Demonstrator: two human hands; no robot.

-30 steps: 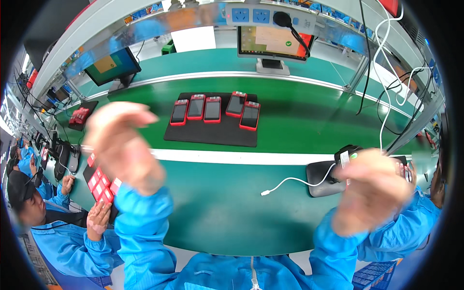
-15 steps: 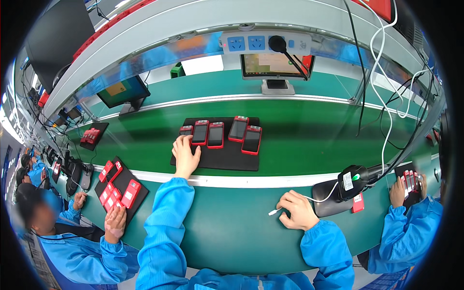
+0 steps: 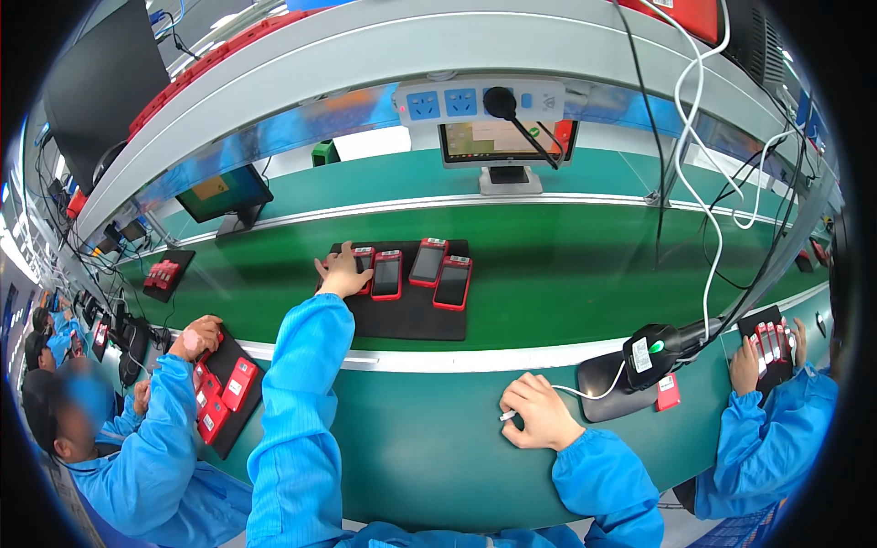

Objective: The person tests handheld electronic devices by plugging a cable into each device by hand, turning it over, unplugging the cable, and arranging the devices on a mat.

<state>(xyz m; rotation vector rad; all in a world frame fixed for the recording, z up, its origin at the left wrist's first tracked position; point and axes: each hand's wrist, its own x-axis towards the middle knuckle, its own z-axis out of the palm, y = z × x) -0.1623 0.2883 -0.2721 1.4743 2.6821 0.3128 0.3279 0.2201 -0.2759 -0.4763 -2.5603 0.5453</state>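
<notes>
Reaching forward, my left hand (image 3: 343,271) curls over the left end of a row of red handheld terminals on a black mat (image 3: 402,323). Its fingers wrap the leftmost terminal, which the hand almost wholly hides. Beside it lie more red terminals with dark screens, among them one terminal (image 3: 387,275), another (image 3: 427,262) and a third (image 3: 453,282). Above the near green bench, my right hand (image 3: 539,416) pinches a white cable (image 3: 594,396) close to its plug. The plug tip pokes out left of the fingers.
A black scanner (image 3: 653,351) stands on a dark base, with a red device (image 3: 668,393) beside it. Co-workers sit on both sides; a left co-worker's hand (image 3: 195,336) is over a mat of red devices. A power strip (image 3: 484,99) and a monitor (image 3: 508,146) are ahead; cables hang right.
My left hand has closed further over the leftmost terminal. My right fingers have drawn in around the cable plug. The left co-worker's hand has moved to the far end of their mat. The view has shifted.
</notes>
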